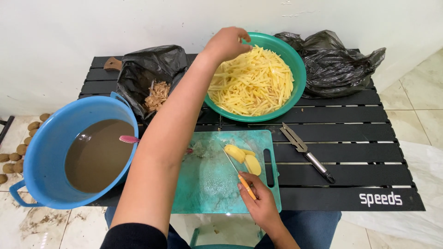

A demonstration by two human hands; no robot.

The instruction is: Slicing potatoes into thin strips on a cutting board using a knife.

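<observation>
Counting what's on your counter [350, 159]: one green bowl [297, 69], one blue tub [46, 138], one teal cutting board [207, 180], two black plastic bags, one knife [240, 174], one metal peeler [307, 152], and what looks like three pale potato pieces [244, 157] on the board.

Your left hand [227, 42] is stretched out over the far rim of the green bowl, fingers curled down loosely toward the potato sticks [254, 83]; can't tell if it's actually got any pinched. Your right hand [260, 203] sits at the near edge of the cutting board, closed around the knife's orange handle, with the thin blade pointing up toward the potato pieces just beside it.

The green bowl is piled with cut potato sticks. The blue tub, hanging off the left side, holds murky brown water with a pink brush [129, 139] poking in at the rim. The left bag [152, 74] is open with brown peelings [158, 94] inside; the right bag [337, 62] is crumpled behind the bowl, contents hidden. Your left forearm crosses over the board and blocks part of it. The peeler lies on the slats right of the board. A bunch of whole potatoes [16, 152] sit on the floor at far left.
</observation>
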